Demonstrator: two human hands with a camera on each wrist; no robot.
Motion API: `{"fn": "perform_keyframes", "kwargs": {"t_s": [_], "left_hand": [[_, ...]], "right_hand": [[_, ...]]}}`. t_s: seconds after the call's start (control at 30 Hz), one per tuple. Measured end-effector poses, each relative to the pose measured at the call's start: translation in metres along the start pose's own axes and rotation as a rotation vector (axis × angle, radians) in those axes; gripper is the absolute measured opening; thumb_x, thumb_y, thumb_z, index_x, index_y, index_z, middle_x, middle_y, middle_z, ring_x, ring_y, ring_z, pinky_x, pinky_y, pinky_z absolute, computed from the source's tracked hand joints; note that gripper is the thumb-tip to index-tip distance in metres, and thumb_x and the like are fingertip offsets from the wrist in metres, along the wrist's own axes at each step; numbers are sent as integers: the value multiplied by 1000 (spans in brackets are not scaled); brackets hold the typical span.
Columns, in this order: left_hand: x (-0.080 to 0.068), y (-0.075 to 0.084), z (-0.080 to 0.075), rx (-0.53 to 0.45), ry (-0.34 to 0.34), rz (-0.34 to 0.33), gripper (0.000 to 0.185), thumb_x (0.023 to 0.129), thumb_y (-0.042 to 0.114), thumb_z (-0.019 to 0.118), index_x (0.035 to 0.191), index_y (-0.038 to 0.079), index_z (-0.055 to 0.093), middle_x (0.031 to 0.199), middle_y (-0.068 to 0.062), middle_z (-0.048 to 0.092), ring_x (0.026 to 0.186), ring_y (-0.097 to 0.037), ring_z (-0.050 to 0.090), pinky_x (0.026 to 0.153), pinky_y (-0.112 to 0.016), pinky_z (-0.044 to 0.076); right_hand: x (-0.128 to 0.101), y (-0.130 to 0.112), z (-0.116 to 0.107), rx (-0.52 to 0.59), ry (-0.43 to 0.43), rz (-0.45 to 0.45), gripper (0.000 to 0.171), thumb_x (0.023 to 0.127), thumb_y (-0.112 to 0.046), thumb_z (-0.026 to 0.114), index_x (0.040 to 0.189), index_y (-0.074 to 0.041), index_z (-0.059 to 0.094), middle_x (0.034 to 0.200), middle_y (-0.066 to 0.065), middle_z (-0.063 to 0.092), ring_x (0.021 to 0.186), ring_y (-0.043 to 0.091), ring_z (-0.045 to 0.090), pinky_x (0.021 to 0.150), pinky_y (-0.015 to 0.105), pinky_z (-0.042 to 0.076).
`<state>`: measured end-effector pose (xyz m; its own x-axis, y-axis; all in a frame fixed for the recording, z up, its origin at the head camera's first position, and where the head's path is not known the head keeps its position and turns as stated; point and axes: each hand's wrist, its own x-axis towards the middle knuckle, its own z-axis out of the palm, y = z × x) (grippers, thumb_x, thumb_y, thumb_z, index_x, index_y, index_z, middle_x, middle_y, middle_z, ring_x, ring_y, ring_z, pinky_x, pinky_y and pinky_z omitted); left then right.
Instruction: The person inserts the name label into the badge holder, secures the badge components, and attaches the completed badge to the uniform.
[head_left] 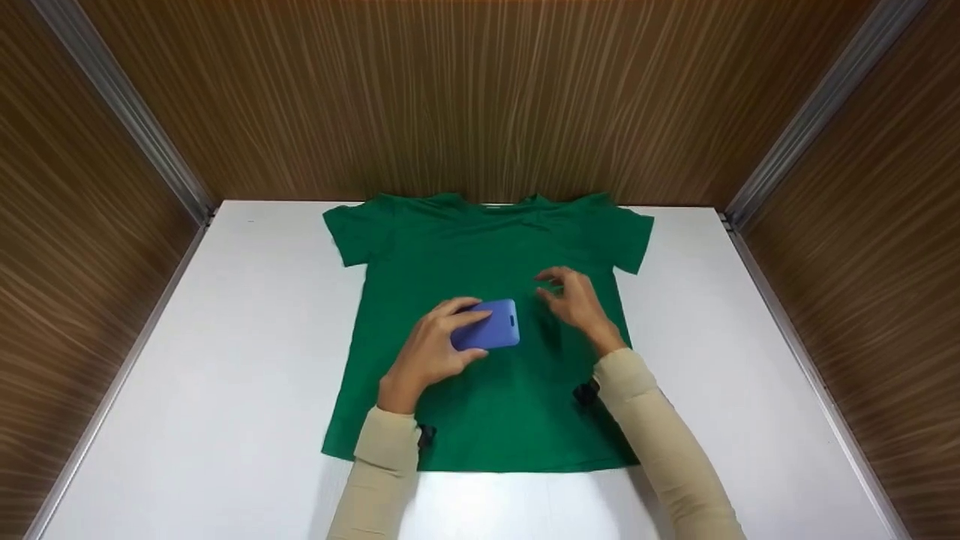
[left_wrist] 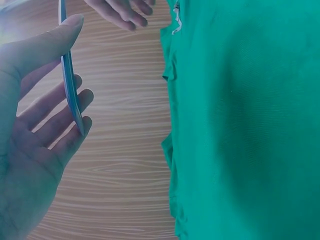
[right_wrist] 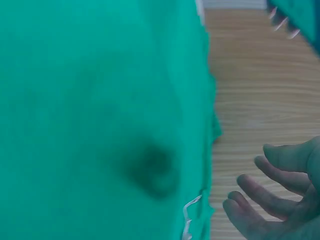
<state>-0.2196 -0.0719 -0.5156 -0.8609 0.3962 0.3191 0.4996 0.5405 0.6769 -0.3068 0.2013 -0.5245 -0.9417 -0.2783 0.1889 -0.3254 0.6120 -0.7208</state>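
Observation:
A flat blue card holder [head_left: 480, 328] with rounded corners and a dark slot at one end is held above the shirt. My left hand [head_left: 429, 346] pinches it between thumb and fingers. Seen edge-on in the left wrist view, the card holder [left_wrist: 71, 85] looks thin and slightly bowed. My right hand [head_left: 577, 301] hovers to its right, fingers loosely bent and holding nothing. Below both hands a green T-shirt [head_left: 517, 420] lies spread out flat, its neckline toward the back wall. In the right wrist view the right hand [right_wrist: 280, 200] is apart from the shirt.
The shirt lies on a white table [head_left: 247, 337]. Brown wood-grain panels [head_left: 480, 97] rise at the back and on both sides, with metal strips [head_left: 135, 105] along the corners. The shirt's collar and sleeves reach close to the back panel.

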Motion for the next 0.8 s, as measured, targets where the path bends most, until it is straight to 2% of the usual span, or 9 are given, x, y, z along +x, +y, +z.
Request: {"fn": "perform_keyframes", "kwargs": {"t_s": [0.17, 0.37, 0.5, 0.6, 0.7, 0.8], "left_hand": [[0, -1, -1, 3, 6, 6, 56, 86, 18, 86, 139, 17, 67, 147, -12, 58, 136, -37, 55, 113, -62, 45], [0, -4, -2, 8, 5, 4, 55, 87, 21, 85, 139, 17, 67, 148, -12, 58, 136, -37, 55, 113, -61, 45], [-1, -4, -2, 6, 5, 2, 55, 87, 21, 85, 139, 17, 67, 147, -12, 58, 136, -37, 55, 112, -61, 45], [-1, -4, -3, 6, 12, 6, 55, 86, 21, 85, 138, 16, 67, 146, -13, 59, 135, -37, 56, 112, -61, 46], [0, -5, -3, 13, 18, 14, 55, 87, 22, 85, 138, 15, 68, 146, -13, 59, 135, -37, 56, 112, -61, 47], [-1, -5, -3, 17, 17, 11, 55, 87, 23, 85, 138, 16, 67, 146, -13, 59, 135, -38, 56, 112, -61, 46]], "right_hand": [[24, 15, 3, -130, -69, 10, 31, 99, -5, 65, 128, 9, 66, 135, 31, 62, 130, 47, 56, 111, 61, 45], [43, 28, 9, -270, -209, 51, 45, 104, -11, 60, 146, 3, 53, 161, 30, 37, 151, 52, 31, 123, 65, 28], [48, 36, 12, -319, -292, 77, 48, 106, -14, 56, 152, -1, 49, 165, 28, 31, 154, 53, 23, 124, 66, 24], [50, 39, 14, -345, -323, 71, 45, 107, -11, 54, 150, 0, 51, 162, 29, 36, 152, 53, 28, 123, 65, 26], [50, 40, 15, -354, -305, 48, 41, 105, -4, 55, 145, 3, 56, 157, 29, 45, 146, 50, 41, 119, 63, 35], [51, 42, 14, -340, -253, 41, 37, 100, 6, 54, 135, 6, 64, 140, 29, 61, 128, 44, 60, 111, 57, 48]]}}
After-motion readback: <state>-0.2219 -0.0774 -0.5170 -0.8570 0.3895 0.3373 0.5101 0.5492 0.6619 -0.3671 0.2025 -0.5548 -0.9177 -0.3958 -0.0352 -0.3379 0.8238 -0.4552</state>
